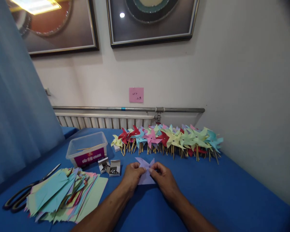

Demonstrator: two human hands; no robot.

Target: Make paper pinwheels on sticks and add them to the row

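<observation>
A lavender paper pinwheel (147, 179), partly folded, is held up between my two hands above the blue table. My left hand (133, 175) pinches its left side, thumb on the paper near the middle. On the other side, my right hand (163, 177) grips the paper near the centre with thumb and fingers pressed together. Whether a pin is between the fingers is too small to tell. Left of my hands stand two small open boxes, one holding shiny metal pins (114, 171), the other box (103, 165) tilted beside it.
A pile of coloured paper sheets (62, 193) lies at the left, with black-handled scissors (26, 195) beside it. Behind is a clear plastic tub (87, 146) with thin sticks inside. Many finished pinwheels (169, 138) on sticks lie in a row along the back.
</observation>
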